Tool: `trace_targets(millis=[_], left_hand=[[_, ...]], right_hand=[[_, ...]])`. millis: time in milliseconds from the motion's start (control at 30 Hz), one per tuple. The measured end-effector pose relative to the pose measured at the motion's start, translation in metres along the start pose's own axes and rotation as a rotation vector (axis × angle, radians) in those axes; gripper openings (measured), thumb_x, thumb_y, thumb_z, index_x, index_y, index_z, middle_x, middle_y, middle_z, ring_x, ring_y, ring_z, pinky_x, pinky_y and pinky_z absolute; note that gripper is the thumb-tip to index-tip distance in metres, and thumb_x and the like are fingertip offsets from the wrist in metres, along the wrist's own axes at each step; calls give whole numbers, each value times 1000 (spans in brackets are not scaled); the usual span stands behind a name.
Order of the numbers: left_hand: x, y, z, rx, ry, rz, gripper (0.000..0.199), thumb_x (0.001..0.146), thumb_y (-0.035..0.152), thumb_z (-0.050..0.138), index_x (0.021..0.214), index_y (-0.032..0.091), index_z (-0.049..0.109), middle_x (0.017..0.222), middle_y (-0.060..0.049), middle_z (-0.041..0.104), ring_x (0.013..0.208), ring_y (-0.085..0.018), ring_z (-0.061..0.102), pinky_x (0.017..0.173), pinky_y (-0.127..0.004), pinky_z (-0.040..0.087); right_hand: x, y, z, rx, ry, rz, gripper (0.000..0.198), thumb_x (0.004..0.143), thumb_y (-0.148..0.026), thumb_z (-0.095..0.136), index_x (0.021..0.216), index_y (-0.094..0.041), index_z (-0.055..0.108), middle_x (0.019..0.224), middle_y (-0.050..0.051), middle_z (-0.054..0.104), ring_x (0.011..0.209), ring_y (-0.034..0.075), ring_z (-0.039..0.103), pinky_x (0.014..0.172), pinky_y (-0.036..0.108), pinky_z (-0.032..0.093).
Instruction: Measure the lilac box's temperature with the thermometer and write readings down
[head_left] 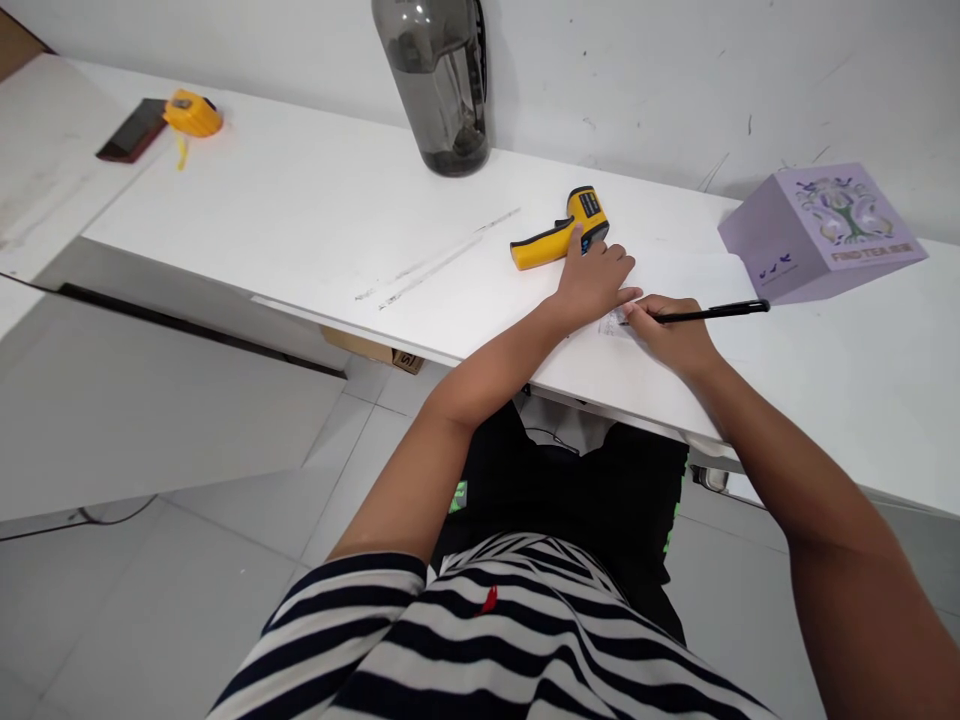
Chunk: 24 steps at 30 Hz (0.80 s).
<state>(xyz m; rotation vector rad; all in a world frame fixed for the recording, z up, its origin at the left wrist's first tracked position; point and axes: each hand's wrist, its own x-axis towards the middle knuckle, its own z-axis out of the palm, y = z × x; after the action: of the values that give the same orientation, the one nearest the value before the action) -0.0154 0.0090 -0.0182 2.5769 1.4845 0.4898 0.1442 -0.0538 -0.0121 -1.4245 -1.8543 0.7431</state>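
Note:
My right hand (671, 330) pinches a slim black pen (724, 311), its tip down at a white sheet of paper (697, 268) that hardly stands out from the white table. Some dark handwriting shows on the sheet near the pen tip. My left hand (596, 280) lies palm down with fingers stretched out, partly over the paper. Its index finger reaches the yellow and black infrared thermometer gun (551, 243), which lies on its side just beyond; whether they touch I cannot tell.
A purple box (825, 230) stands at the right. By the wall is a big dark see-through water bottle (442, 90). On the left lie a yellow tape measure (193, 114) and a dark phone-like slab (133, 130). The table's front edge runs below my forearms.

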Motion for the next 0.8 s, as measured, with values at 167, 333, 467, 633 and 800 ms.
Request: trace_targets(millis=[167, 333, 467, 633, 800], left_hand=[[1, -1, 2, -27, -2, -16, 26, 100, 45, 52, 108, 29, 71, 126, -5, 69, 126, -28, 57, 131, -63, 6], [1, -3, 4, -23, 14, 3, 28, 100, 46, 51, 110, 30, 72, 125, -4, 70, 124, -27, 57, 131, -61, 7], [1, -3, 5, -13, 14, 1, 29, 101, 45, 51, 112, 29, 72, 125, -6, 70, 123, -28, 58, 131, -64, 7], [0, -1, 2, -22, 21, 7, 26, 99, 43, 53, 112, 31, 71, 123, -5, 70, 123, -29, 57, 131, -65, 5], [-1, 0, 0, -28, 0, 2, 27, 100, 45, 50, 108, 31, 72, 124, -5, 69, 123, -29, 58, 131, -64, 5]], right_hand=[[-1, 1, 1, 2, 1, -16, 41, 88, -53, 65, 64, -21, 59, 70, 4, 69, 74, 22, 67, 64, 33, 50], [0, 1, 0, -33, -3, -27, 38, 90, -51, 61, 65, -22, 60, 67, 3, 67, 70, 20, 64, 64, 32, 48], [1, 1, -1, -64, 29, -31, 43, 91, -55, 59, 64, -21, 59, 59, 2, 61, 60, 18, 58, 60, 32, 45], [0, 1, -1, -81, 16, -43, 44, 92, -55, 59, 62, -22, 57, 59, 2, 60, 59, 18, 55, 59, 32, 43], [1, 0, -1, -88, 23, -49, 48, 92, -59, 57, 61, -22, 55, 57, 1, 54, 56, 17, 50, 56, 32, 40]])
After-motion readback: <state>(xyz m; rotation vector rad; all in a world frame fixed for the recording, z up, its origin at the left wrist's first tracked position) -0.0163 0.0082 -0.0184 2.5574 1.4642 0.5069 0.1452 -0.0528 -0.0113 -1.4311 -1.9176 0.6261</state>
